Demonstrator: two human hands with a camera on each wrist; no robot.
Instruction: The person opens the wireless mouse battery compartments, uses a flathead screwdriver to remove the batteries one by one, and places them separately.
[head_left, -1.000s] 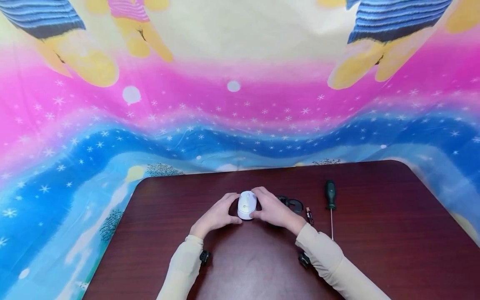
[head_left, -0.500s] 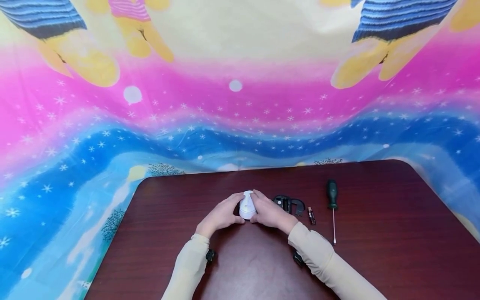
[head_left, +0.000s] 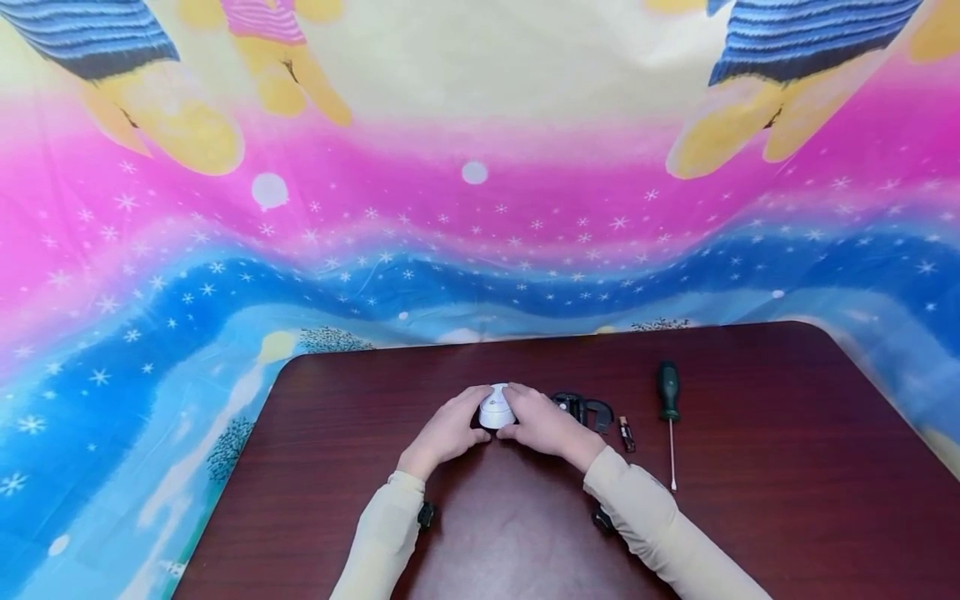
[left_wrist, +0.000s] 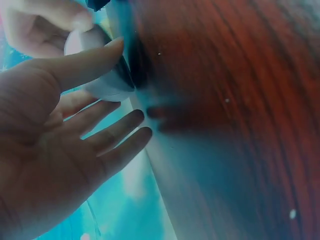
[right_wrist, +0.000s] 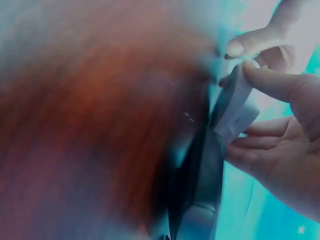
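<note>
A white computer mouse (head_left: pixel 495 413) is held between both hands near the middle of the table, its far end partly covered by fingers. My left hand (head_left: pixel 448 429) grips its left side, with the thumb at the near end; in the left wrist view the left hand's (left_wrist: pixel 60 120) other fingers spread loosely below the mouse (left_wrist: pixel 107 85). From the other side, my right hand (head_left: pixel 547 422) pinches the mouse between thumb and fingers. The right wrist view shows the mouse (right_wrist: pixel 240 107) tilted, its dark underside facing the table.
Right of the hands lie an open black case-like object (head_left: pixel 572 406) and a curved black piece (head_left: pixel 601 414). Beyond them are a small battery (head_left: pixel 627 434) and a green-handled screwdriver (head_left: pixel 669 392). A patterned cloth (head_left: pixel 480 225) hangs behind the dark red table (head_left: pixel 787 400).
The mouse has tilted, so its top looks shorter and its near end shows more. Both hands have closed in slightly around it. The whole head view has shifted a little.
</note>
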